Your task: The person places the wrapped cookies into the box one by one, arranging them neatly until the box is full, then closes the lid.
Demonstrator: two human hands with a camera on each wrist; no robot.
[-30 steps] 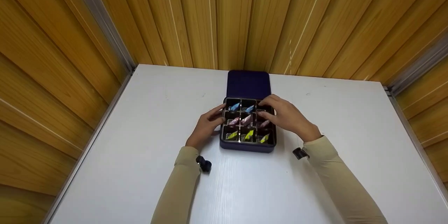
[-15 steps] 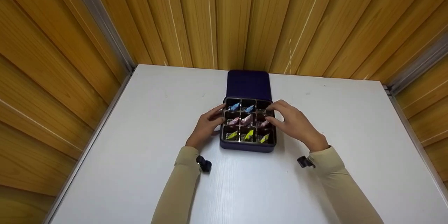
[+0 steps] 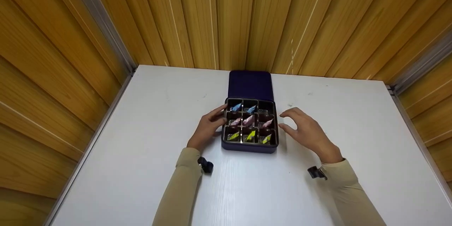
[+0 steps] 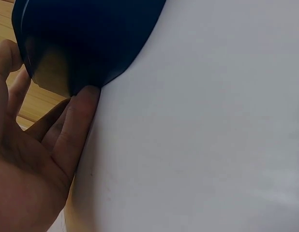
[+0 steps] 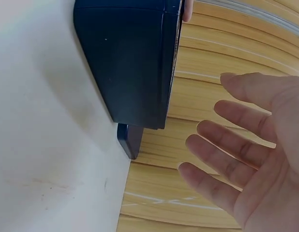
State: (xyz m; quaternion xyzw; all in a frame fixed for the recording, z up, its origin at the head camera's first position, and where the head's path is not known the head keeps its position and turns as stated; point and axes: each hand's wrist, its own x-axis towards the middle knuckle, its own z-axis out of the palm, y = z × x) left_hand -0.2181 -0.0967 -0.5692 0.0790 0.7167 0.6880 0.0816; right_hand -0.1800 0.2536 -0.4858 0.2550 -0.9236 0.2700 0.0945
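On the white table stands a dark blue box (image 3: 249, 147) with a black divider tray (image 3: 242, 127). In the head view its compartments hold small pointed, shiny pieces: blue (image 3: 251, 109) at the back, pink (image 3: 248, 120) across the middle and yellow (image 3: 251, 135) in front. The back right compartment shows its patterned bottom. My left hand (image 3: 206, 127) steadies the box's left side, fingertips against the wall and thumb near the rim. My right hand (image 5: 256, 145) is off the right side, fingers spread and nothing between them; the right wrist view shows the gap to the box.
A dark blue lid (image 3: 250, 84) lies behind the box, close to the back edge of the white table (image 3: 169, 99). Wood-patterned panels (image 3: 233, 21) rise behind and on both sides, with grey metal strips (image 3: 106, 21) at the corners.
My right hand has drawn back to the right from over the box's back right compartment to outside its wall, thumb and fingers parting. The left hand has stayed against the box.
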